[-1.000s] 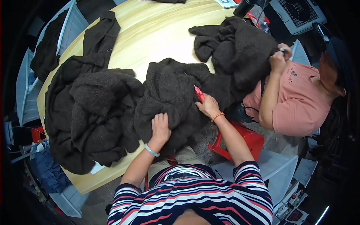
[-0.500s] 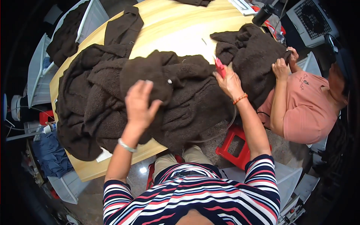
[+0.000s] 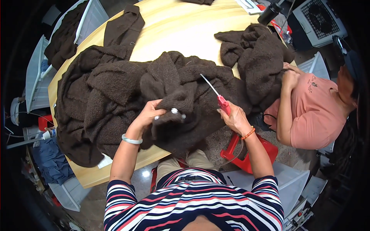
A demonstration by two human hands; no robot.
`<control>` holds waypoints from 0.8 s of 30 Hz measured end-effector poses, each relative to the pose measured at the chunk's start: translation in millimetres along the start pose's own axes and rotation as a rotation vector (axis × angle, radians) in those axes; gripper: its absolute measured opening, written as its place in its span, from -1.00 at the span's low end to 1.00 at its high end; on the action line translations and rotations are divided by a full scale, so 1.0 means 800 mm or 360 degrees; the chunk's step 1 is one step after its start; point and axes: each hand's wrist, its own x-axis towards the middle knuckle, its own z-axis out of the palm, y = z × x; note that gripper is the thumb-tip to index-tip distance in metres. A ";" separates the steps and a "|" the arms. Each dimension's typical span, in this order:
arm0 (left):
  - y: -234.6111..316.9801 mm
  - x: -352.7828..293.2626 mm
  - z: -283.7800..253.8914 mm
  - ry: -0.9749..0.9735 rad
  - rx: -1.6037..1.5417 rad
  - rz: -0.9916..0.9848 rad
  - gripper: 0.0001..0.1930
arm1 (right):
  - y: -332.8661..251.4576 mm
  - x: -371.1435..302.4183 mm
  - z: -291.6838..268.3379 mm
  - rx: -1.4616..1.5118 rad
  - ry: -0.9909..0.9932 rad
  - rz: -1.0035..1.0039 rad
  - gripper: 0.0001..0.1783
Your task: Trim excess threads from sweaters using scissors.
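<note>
Holding from afar, I have the left hand closed on a fold of the brown garment, its fingers beside small white spots on the fabric. That garment lies bunched over the near middle of the table, partly overhanging the near edge. My right hand is wrapped around a red tool, whose thin metal tip points far and left over the fabric.

Cloth crowds me on both sides: a dark heap sits against the garment on the left, and a second dark garment adjoins it on the right, with a co-worker's hand at its edge. A clear hose loops below my right wrist, in front of a red stool. A black cylinder stands far right; blue cloth lies in a bin at the near left.
</note>
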 end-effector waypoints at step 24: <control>-0.162 0.082 0.046 0.0234 0.2674 0.0767 -0.36 | -0.029 -0.100 -0.010 -0.0353 -0.0618 -0.0133 -0.72</control>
